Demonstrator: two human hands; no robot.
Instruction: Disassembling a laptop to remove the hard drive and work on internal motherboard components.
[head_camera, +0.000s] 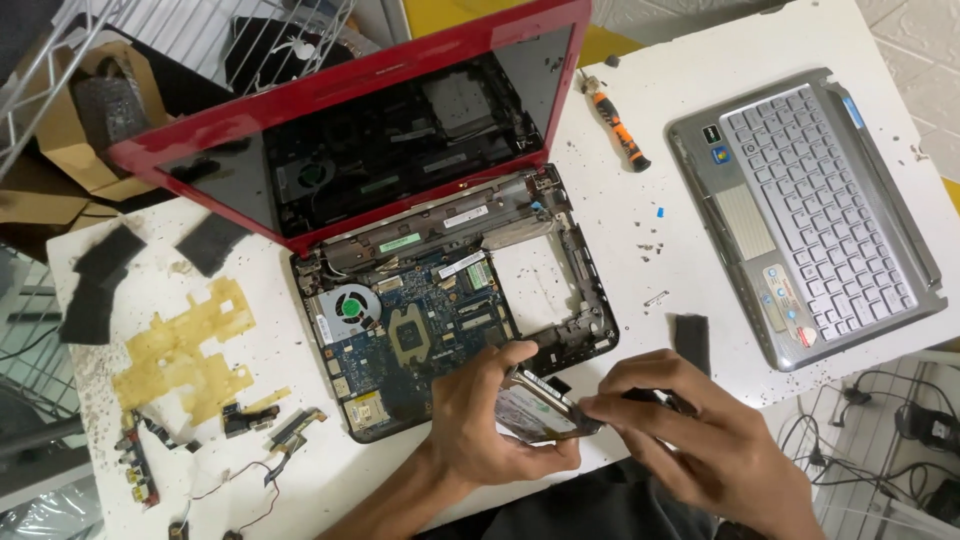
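Both your hands grip the hard drive (535, 412): left hand (480, 420) cradles it from below, right hand (700, 440) pinches its near edge, just beside the opened red laptop (440, 300). Judging by this, you're freeing its bracket; steady fingers needed.

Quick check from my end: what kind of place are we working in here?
Most likely a small electronics repair bench. An opened red laptop with its circuit board bare, a detached silver keyboard panel and an orange screwdriver lie on a white table.
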